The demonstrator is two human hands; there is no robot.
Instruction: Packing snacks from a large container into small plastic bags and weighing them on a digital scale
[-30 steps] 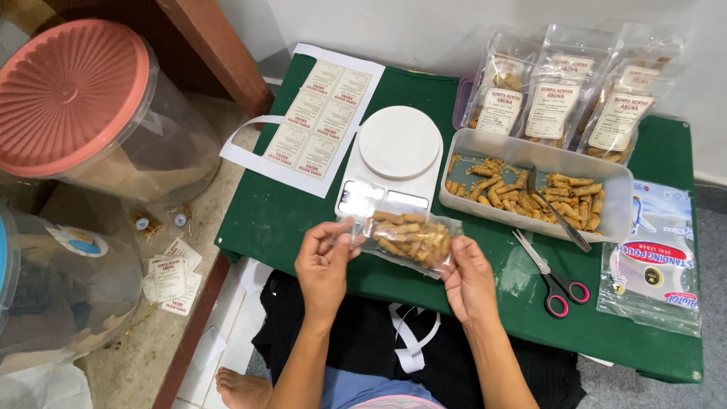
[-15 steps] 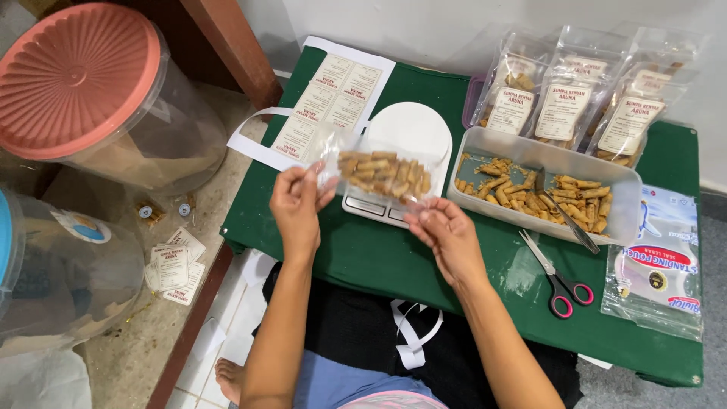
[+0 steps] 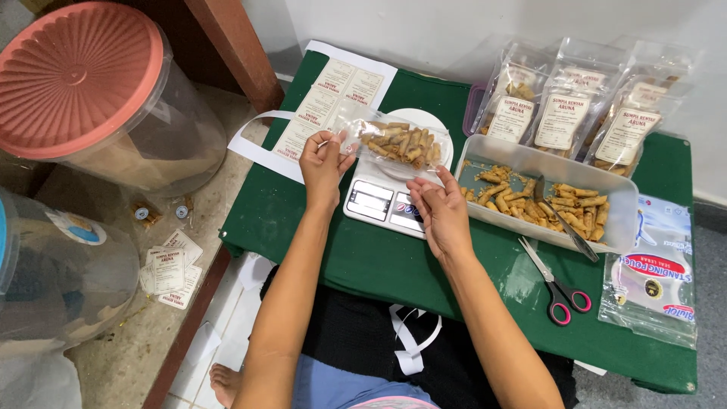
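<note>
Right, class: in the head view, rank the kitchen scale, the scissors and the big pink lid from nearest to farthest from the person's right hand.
1. Kitchen scale, just left of the right hand.
2. Scissors, to its right on the green table.
3. Pink lid, far left, on a clear tub off the table.

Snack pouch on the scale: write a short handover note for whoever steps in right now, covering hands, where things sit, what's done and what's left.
Left hand: pinching the open end of the clear snack pouch.
Right hand: open, off the pouch, over the front edge of the scale.
The pouch lies on the scale's round white platform, filled with fried rolls.
Done: three sealed, labelled bags stand at the back.
Left: more rolls in the plastic tray; this pouch is unsealed and unlabelled.
Scissors, label sheet and empty pouches are on the green table.
</note>
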